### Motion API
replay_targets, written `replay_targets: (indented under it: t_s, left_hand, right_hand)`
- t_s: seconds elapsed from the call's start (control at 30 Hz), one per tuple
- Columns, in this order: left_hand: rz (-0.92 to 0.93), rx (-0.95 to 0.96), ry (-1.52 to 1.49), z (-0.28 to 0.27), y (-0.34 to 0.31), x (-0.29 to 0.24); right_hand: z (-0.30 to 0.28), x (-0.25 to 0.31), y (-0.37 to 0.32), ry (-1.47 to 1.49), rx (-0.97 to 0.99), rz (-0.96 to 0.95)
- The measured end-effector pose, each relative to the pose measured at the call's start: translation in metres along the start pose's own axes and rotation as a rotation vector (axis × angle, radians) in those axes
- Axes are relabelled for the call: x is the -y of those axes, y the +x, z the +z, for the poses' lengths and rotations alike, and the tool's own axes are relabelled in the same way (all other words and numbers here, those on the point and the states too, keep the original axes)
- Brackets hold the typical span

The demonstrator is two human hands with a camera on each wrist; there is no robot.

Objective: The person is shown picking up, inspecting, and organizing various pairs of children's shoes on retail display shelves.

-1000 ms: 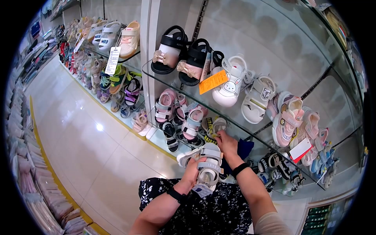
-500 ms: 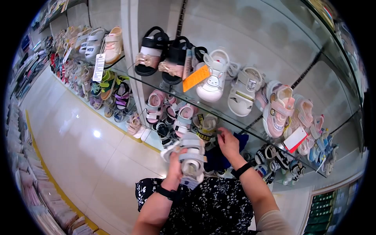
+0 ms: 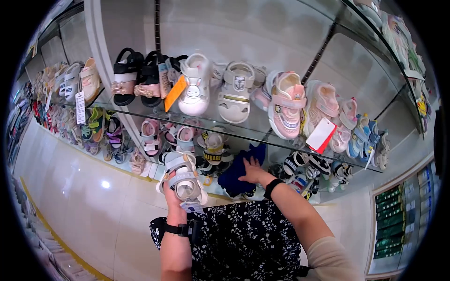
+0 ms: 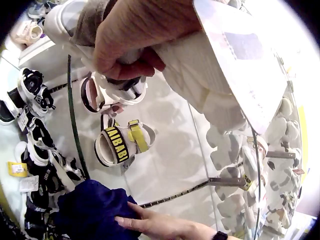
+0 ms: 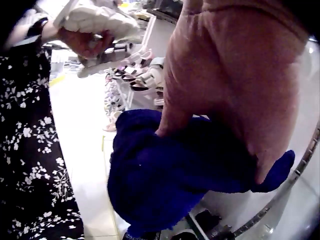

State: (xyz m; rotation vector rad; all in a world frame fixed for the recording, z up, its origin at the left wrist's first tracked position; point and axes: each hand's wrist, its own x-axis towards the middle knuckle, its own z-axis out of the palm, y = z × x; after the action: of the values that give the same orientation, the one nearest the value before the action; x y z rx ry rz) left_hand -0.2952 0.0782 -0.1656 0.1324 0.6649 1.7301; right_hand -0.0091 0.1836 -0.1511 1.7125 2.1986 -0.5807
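Observation:
My left hand (image 3: pixel 173 200) grips a pair of grey-and-white children's sandals (image 3: pixel 183 174), held up in front of the lower shelf. A pale tag (image 4: pixel 240 55) hangs from them in the left wrist view. My right hand (image 3: pixel 255 173) rests on a crumpled dark blue cloth (image 3: pixel 233 177) at the shelf's front, fingers spread across it. In the right wrist view the thumb and a fingertip press into the cloth (image 5: pixel 150 175), while the other fingers are hidden. Behind the cloth, to the left, stands a sandal with yellow-and-black "AIBABI" straps (image 4: pixel 120 145).
Above my hands runs a glass shelf edge (image 3: pixel 225 133). On that shelf stand a white rabbit shoe (image 3: pixel 194 93), a white sandal (image 3: pixel 234 96) and pink shoes (image 3: pixel 286 107). Black-and-white sandals (image 3: pixel 300 164) sit right of the cloth. Shiny floor tiles (image 3: pixel 93 206) lie at left.
My right hand has left the AIBABI sandal and moved onto the blue cloth. My left hand still holds the sandals, now further left in view. The head view has turned right.

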Motion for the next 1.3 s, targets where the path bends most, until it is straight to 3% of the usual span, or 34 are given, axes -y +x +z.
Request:
replay_targets:
  t_s: [0.03,0.13,0.2,0.27,0.33,0.43,0.47,0.57,0.6,0.67,0.73,0.8,0.83,0.87,0.93,1.0,1.1,1.2,1.3]
  left_hand:
    - [0.004,0.003,0.022,-0.001,0.0,-0.001]
    - [0.015,0.002,0.027,0.005,0.003,-0.006]
    - [0.031,-0.01,0.007,0.006,0.001,-0.011]
    - [0.092,-0.031,0.029,0.003,0.0,-0.016]
    - [0.107,-0.049,0.031,-0.002,-0.006,-0.022]
    - [0.1,-0.069,-0.005,-0.01,-0.013,-0.032]
    - [0.099,-0.08,-0.027,-0.012,-0.015,-0.036]
    - [0.154,-0.169,-0.009,-0.036,-0.012,-0.037]
    - [0.156,-0.162,0.006,-0.036,-0.015,-0.037]
    - [0.156,-0.145,0.037,-0.031,-0.025,-0.04]
    - [0.139,-0.14,0.033,-0.034,-0.025,-0.036]
    - [0.132,-0.143,0.039,-0.042,-0.02,-0.032]
    - [0.17,-0.108,0.074,-0.038,-0.021,-0.032]
    - [0.163,-0.111,0.056,-0.035,-0.018,-0.032]
    - [0.11,-0.137,0.04,-0.033,-0.021,-0.031]
    - [0.115,-0.145,0.059,-0.017,-0.029,-0.032]
    - [0.06,0.022,0.077,-0.007,-0.025,-0.033]
    - [-0.03,-0.062,-0.048,-0.006,-0.019,-0.023]
    - [-0.046,-0.016,0.018,-0.02,-0.01,-0.012]
  right_hand:
    - [0.002,0.004,-0.002,-0.023,-0.002,-0.032]
    - [0.054,0.007,-0.021,-0.323,-0.423,-0.174]
    - [0.06,0.017,-0.042,-0.331,-0.574,-0.243]
    - [0.028,0.018,-0.067,-0.04,-0.35,-0.352]
    - [0.018,-0.004,-0.066,0.32,-0.27,-0.422]
    - [-0.045,-0.014,-0.084,0.565,-0.242,-0.186]
    - [-0.046,-0.038,-0.068,0.508,-0.374,-0.288]
    - [-0.075,-0.073,-0.036,0.47,-0.53,-0.079]
    - [-0.078,-0.09,-0.02,0.294,-0.669,-0.127]
    - [-0.079,-0.113,0.022,0.193,-0.637,0.095]
    - [-0.087,-0.112,0.029,0.061,-0.297,0.163]
    - [-0.062,-0.123,0.058,0.147,-0.284,-0.048]
    - [-0.044,-0.115,0.063,-0.022,-0.469,0.098]
    - [-0.015,-0.134,0.091,-0.164,-0.625,0.076]
    - [-0.039,-0.102,0.064,0.004,-0.52,0.19]
    - [-0.038,-0.104,0.06,0.013,-0.383,0.182]
    - [-0.024,-0.088,0.045,-0.123,-0.471,0.223]
    - [-0.021,-0.062,0.011,-0.039,-0.26,0.247]
    - [0.015,-0.049,-0.023,-0.142,-0.389,0.113]
